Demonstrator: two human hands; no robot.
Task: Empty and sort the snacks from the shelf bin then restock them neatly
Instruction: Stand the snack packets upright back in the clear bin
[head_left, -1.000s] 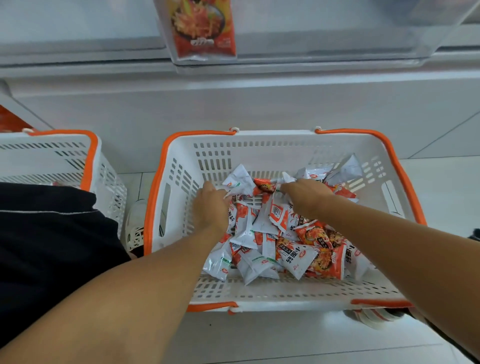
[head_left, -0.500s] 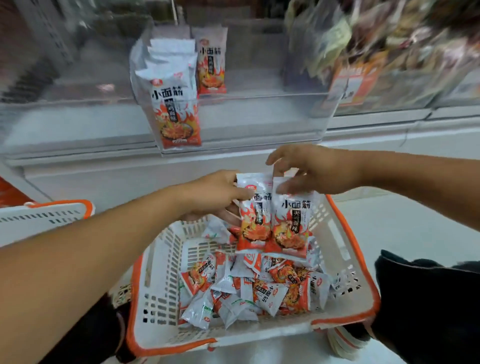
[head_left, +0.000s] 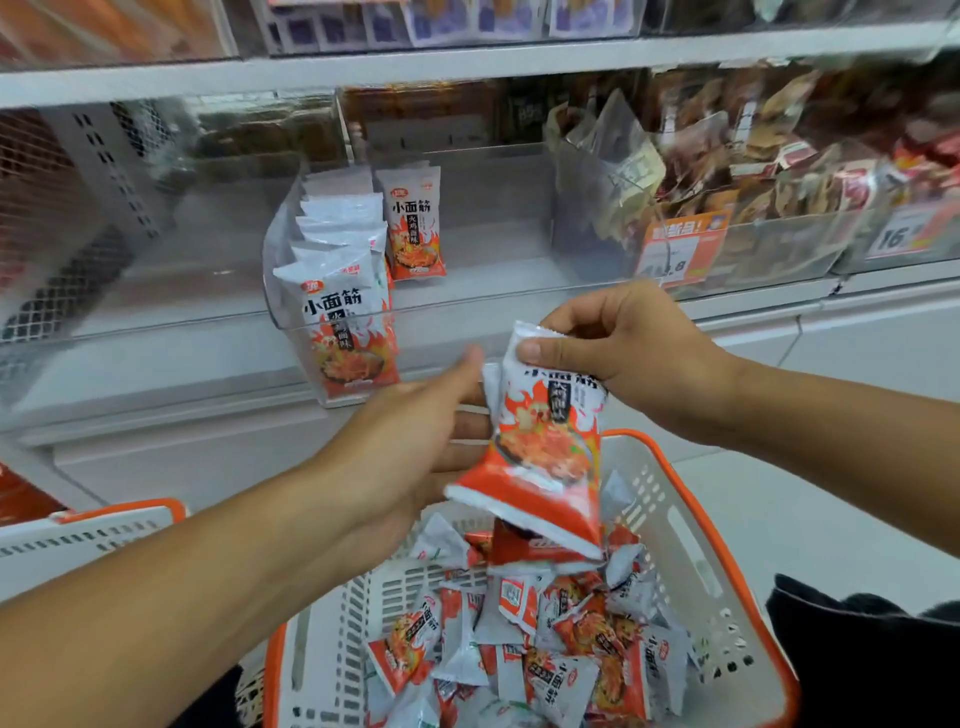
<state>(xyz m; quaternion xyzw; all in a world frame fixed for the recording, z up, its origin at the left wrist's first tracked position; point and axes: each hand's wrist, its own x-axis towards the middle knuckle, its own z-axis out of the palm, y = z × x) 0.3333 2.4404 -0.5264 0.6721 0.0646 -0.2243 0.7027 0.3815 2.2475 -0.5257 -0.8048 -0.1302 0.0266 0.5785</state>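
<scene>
My right hand (head_left: 618, 345) pinches the top edge of a white-and-orange snack packet (head_left: 540, 447), which hangs above the basket. A second packet seems stacked behind it. My left hand (head_left: 415, 452) lies with fingers straight against the back of the packets. Below them, a white basket with an orange rim (head_left: 691, 514) holds several loose packets (head_left: 519, 639). In the clear shelf bin (head_left: 467, 291), a row of the same packets (head_left: 337, 301) stands upright at the left, and one more packet (head_left: 413, 223) stands further back.
A second white basket (head_left: 88, 535) sits at the left edge. To the right of the bin, another clear bin (head_left: 753, 249) holds brown snack bags with orange price tags. Dark clothing (head_left: 862, 654) shows at the lower right.
Both hands lifted out of the basket with packets. The two packets held side by side half a second ago are now brought together and held higher, nearer the shelf bin.
</scene>
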